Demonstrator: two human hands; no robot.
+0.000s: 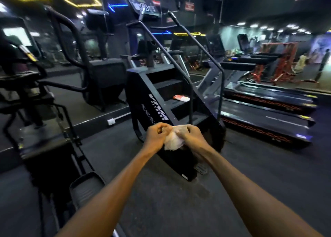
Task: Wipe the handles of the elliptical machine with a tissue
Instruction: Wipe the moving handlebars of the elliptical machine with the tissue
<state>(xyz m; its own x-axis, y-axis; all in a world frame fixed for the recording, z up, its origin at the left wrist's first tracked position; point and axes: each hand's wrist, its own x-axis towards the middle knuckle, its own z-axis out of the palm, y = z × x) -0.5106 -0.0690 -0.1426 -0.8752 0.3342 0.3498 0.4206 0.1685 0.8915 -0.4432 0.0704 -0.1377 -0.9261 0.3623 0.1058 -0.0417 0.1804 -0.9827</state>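
Tissue [173,139]: white, crumpled, thin and translucent, bunched between both hands in front of the stair climber's [157,100] base. Left hand [156,136] pinches its upper edge with curled fingers; right hand [192,135] grasps the other side, fingers curled round it. Stair climber is matte black, angular, with white lettering on its side panel and tubular rails. A red-and-white packet [181,98] lies on one of its steps. Elliptical machine [35,100], dark and blurred, stands left of the climber, an oval ribbed pedal [86,188] nearest. Treadmills [265,109] stand to the climber's right.
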